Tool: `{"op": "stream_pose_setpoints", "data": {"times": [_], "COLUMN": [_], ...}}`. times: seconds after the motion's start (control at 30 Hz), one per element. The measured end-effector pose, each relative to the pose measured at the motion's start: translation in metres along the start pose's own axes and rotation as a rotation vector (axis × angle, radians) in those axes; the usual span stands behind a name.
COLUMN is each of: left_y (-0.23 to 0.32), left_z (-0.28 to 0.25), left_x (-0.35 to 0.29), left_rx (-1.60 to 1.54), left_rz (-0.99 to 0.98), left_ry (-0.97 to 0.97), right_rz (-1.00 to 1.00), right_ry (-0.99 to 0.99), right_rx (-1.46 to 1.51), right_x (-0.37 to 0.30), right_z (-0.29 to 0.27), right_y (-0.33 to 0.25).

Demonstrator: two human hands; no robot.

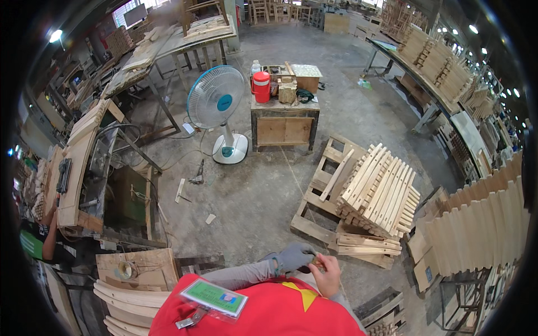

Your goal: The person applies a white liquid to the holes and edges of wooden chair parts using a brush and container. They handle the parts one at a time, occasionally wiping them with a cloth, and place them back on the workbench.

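Observation:
In front of my chest, my left hand (295,258), in a grey work glove, meets my bare right hand (327,274). The gloved fingers are curled in. My right thumb and forefinger pinch together against them. Something small and brownish shows between the two hands, too small to make out. A red shirt with a yellow star (305,295) lies just below my hands, and a badge in a clear sleeve (216,298) hangs on it. To the right of my hands, slotted wooden slats (378,193) are stacked on a pallet (309,228).
A standing fan (217,101) and a wooden cabinet (284,130) bearing a red jug (261,88) stand ahead. Curved wood pieces (476,229) stand at the right; others (126,297) lie lower left. Wood scraps (210,219) dot the floor. Another person's arm (50,235) reaches to the left workbench (75,196).

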State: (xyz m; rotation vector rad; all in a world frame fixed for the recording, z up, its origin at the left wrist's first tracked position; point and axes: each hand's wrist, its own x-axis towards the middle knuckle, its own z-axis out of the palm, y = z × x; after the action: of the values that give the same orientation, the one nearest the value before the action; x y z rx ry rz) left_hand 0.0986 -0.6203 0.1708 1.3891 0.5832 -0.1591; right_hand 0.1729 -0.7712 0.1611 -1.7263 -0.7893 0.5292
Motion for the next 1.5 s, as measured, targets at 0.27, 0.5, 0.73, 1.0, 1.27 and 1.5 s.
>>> {"op": "stream_pose_setpoints", "data": {"times": [0.27, 0.5, 0.73, 1.0, 1.27, 1.5], "left_y": [0.016, 0.068, 0.177, 0.302, 0.33, 0.374], "left_z": [-0.095, -0.19, -0.31, -0.433, -0.533, -0.653], "left_x": [0.028, 0.116, 0.257, 0.369, 0.465, 0.561], "left_rx": [-0.078, -0.459, -0.471, -0.613, -0.686, -0.576], "left_rz": [-0.007, 0.04, -0.185, -0.108, -0.21, -0.254], "left_ry": [0.451, 0.419, 0.471, 0.749, 0.896, 0.824], "right_rz": [-0.45, -0.392, 0.287, 0.4, 0.44, 0.431], "right_ry": [-0.432, -0.543, -0.389, -0.091, 0.054, 0.203], "right_rx": [-0.323, -0.075, 0.392, 0.488, 0.632, 0.504], "right_x": [0.15, 0.312, 0.523, 0.769, 0.99, 1.176], "right_z": [0.055, 0.087, 0.063, 0.035, 0.104, 0.192], "right_y": [-0.015, 0.008, 0.047, 0.064, 0.108, 0.153]}}
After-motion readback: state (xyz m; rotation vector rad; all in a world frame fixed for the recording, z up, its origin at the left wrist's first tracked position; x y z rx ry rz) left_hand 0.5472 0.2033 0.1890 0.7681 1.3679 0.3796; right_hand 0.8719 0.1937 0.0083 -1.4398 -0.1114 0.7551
